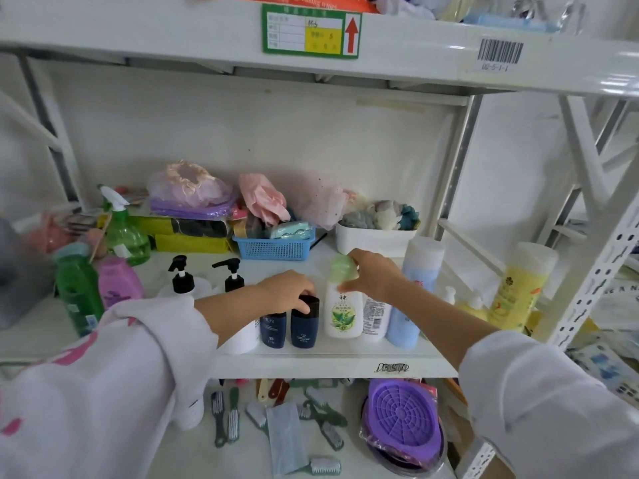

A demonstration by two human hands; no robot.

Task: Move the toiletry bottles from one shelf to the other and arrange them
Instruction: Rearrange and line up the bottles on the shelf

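Observation:
On the middle shelf [311, 364] a row of toiletry bottles stands near the front edge. My left hand [287, 288] grips the black cap of a dark navy bottle [304, 326]; a second navy bottle [273, 328] stands just left of it. My right hand [373, 274] holds the pale green cap of a white bottle with a green leaf label [344, 316]. To the right stand a white labelled bottle [375, 319], a light blue bottle [415, 292] and a yellow bottle [518, 288]. Two black pump bottles [181, 278] stand further back.
A green bottle [77, 292], a pink bottle [117, 281] and a green spray bottle [124, 229] stand at the left. A blue basket [273, 248] and a white tub [373, 240] sit at the back. Brushes [228, 416] and a purple basin [401, 416] lie on the lower shelf.

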